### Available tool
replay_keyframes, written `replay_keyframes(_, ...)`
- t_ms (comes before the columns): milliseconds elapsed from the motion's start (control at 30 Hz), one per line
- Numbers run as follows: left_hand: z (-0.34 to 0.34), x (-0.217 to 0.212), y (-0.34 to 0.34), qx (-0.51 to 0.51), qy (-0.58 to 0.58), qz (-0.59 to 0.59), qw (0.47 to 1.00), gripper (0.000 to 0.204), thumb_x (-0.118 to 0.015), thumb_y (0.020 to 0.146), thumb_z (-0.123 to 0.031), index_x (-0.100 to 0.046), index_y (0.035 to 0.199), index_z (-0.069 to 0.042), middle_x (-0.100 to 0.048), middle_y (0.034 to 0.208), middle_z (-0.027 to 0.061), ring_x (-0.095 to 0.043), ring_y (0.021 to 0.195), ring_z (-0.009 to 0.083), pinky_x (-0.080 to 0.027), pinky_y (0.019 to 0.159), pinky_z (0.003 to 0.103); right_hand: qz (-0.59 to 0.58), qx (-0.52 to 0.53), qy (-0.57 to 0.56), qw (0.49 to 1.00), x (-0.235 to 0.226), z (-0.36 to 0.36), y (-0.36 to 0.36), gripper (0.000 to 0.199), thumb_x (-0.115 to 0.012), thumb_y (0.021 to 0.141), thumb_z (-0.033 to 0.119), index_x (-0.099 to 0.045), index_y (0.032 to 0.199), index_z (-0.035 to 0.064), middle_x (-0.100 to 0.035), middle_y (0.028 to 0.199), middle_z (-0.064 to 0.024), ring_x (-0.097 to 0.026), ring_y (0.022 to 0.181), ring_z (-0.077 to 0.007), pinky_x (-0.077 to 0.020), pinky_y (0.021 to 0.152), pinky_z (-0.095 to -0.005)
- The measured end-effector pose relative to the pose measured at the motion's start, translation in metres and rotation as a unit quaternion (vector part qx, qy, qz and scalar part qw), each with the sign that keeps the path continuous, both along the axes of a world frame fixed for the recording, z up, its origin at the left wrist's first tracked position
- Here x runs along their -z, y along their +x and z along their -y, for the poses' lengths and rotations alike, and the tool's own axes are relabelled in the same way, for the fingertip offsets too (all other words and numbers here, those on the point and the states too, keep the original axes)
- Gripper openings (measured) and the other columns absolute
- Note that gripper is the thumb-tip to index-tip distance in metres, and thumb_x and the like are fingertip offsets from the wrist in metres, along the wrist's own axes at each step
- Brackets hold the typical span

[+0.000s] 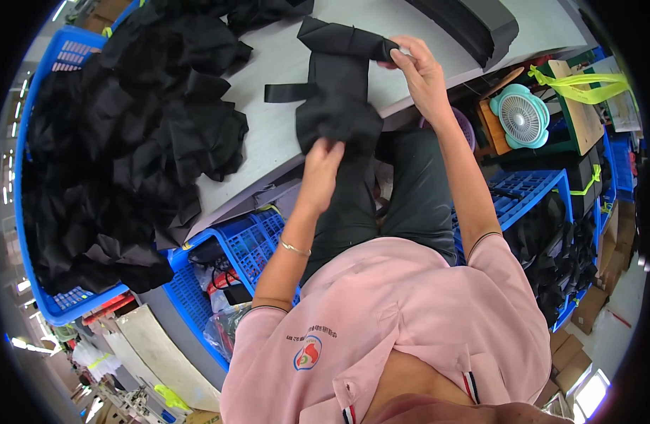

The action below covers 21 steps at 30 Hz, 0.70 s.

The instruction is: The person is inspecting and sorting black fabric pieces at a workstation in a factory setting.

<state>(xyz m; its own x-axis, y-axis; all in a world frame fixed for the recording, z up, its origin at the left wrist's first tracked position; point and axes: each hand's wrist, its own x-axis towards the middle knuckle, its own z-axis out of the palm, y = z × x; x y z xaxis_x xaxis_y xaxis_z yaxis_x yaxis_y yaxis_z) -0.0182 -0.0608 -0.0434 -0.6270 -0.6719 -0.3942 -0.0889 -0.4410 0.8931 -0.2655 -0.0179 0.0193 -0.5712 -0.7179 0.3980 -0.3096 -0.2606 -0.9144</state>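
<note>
A black sewn fabric piece (342,81) hangs between my two hands, partly over the near edge of the white table. From its left side sticks out a short black strap (288,92). My right hand (418,65) is closed on the right corner of its folded far end, thumb on top. My left hand (323,169) is closed at the rounded near end, which is somewhat blurred. What the left fingers do underneath is hidden by the cloth.
To the left, a large blue basket (29,233) overflows with black fabric pieces (120,155) onto the table (268,134). A black stack (473,25) lies at the far right. Beside my legs stand blue crates (258,244), and a turquoise fan (520,116) is at the right.
</note>
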Motion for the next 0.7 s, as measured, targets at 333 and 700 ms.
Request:
replay_keyframes(333,0.041,-0.028,-0.001,-0.252,-0.241,-0.047,0.936,0.026,-0.061,0.098,-0.012,-0.060,0.120,0.001,-0.068,0.104,0.0048,-0.064,0.091,0.0119,-0.051,0.085,0.026,0.322,-0.002,0.070,0.944,0.042,-0.043,0.069,0.030,-0.065,0.097,0.019,-0.064,0.119,-0.0015,-0.068,0.099,-0.0035,-0.063,0.085,-0.0087,-0.0479,0.083,-0.0228)
replay_keyframes(700,0.060,0.001,-0.027,0.045,0.331,-0.377,0.864,0.050,-0.061,0.099,-0.026,-0.049,0.140,-0.001,-0.058,0.136,0.0110,-0.054,0.127,0.0224,-0.041,0.109,0.037,0.387,-0.084,0.135,0.908,0.050,-0.030,0.048,0.018,-0.069,0.086,0.004,-0.061,0.103,0.0066,-0.066,0.092,0.0013,-0.059,0.084,-0.0051,-0.0447,0.077,-0.0198)
